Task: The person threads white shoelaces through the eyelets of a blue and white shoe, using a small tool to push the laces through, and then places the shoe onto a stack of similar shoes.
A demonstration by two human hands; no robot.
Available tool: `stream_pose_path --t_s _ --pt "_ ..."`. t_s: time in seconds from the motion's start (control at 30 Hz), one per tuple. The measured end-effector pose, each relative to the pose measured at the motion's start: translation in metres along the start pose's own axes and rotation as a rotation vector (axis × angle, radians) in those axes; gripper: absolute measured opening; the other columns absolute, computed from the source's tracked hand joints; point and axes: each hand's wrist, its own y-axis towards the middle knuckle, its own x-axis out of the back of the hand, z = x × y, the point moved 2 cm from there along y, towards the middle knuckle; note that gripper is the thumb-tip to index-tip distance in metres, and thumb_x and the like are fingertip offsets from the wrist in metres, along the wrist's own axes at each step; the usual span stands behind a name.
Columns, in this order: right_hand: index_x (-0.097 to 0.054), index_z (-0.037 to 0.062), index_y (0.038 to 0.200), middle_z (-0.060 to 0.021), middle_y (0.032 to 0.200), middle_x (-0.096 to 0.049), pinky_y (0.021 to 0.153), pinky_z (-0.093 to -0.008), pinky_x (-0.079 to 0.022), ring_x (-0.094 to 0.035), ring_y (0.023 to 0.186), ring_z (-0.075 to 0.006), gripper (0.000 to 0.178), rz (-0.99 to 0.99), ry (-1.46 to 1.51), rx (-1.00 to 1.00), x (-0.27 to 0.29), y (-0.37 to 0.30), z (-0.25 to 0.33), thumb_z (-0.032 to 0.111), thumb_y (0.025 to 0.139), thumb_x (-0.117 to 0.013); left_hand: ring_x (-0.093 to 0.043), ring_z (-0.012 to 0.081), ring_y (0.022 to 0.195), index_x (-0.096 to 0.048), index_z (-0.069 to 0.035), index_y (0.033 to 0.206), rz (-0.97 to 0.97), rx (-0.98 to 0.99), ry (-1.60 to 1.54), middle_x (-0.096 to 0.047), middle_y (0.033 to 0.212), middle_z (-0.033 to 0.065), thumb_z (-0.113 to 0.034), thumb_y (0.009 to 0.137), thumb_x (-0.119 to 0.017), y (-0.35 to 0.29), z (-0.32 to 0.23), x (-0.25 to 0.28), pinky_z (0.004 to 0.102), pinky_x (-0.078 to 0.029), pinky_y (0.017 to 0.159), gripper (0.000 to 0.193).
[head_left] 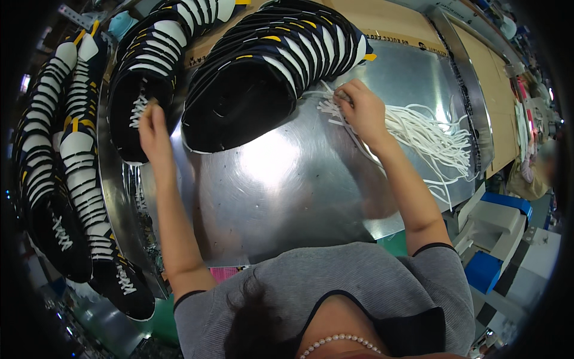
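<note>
Head view, 1 frame. Metal surface (287, 197) with stacked rows of black shoe uppers and a loose bundle of white laces (430, 140) at right.

Progress, judged from layout: 2 long rows of uppers at far left (60, 179) already carry white laces at their near ends. The row at centre-left (149, 78) shows lacing on its nearest upper, where the left hand is. The large row at centre (269, 66) shows no laces on its near face that I can see. The lace bundle is large. So part of the batch looks laced, and the centre row and many laces look left to do.

Left hand (152, 125): arm extended far and left, forearm coming in from the lower edge, fingers bent at the laced front of the nearest upper in the centre-left row. It touches the upper; whether it pinches a lace I cannot tell.

Right hand (362, 110): arm reaches far and right across the surface, wrist straight, fingers curled down and closed on the far-left ends of the laces, just beside the right end of the centre row. The rest of the bundle trails right toward the surface edge.

The 2 hands are well apart, the centre row between them.

Right of the surface: blue and grey boxes (496, 239), lower down.
</note>
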Motion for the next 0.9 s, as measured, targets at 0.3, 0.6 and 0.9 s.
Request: stream_pose_path --t_s 0.3,0.6,0.9 --pt "-0.06 0.0029 0.11 -0.0017 0.084 -0.059 0.044 -0.0137 -0.03 -0.048 0.053 0.0005 0.014 0.477 1.647 -0.129 0.131 -0.024 0.123 0.009 0.098 -0.058 -0.059 0.0156 0.079 -0.068 -0.002 0.106 -0.129 -0.299 0.292 -0.065 0.092 0.0051 -0.013 0.092 -0.069 -0.085 -0.045 0.013 0.0282 -0.047 0.072 0.018" --pt "-0.047 0.0032 0.111 -0.0069 0.079 -0.055 0.032 -0.0131 -0.026 -0.034 0.037 0.0012 0.015 0.311 1.926 -0.187 0.193 -0.145 0.065 0.013 0.1 -0.052 -0.059 0.0263 0.102 -0.067 -0.007 0.105 0.407 -0.79 0.467 -0.065 0.109 0.0095 -0.006 0.072 -0.065 -0.285 -0.187 -0.061 0.041 -0.039 0.083 0.033" --pt "-0.058 0.0081 0.105 -0.0027 0.066 -0.065 0.04 -0.0216 -0.038 -0.051 0.045 -0.0076 0.019 0.365 1.845 0.311 0.323 -0.216 -0.017 0.025 0.097 -0.06 -0.051 0.038 0.121 -0.067 -0.008 0.11 0.492 -0.698 0.322 -0.056 0.127 0.0158 -0.005 0.077 -0.072 -0.316 -0.164 -0.068 0.0463 -0.045 0.098 0.034"
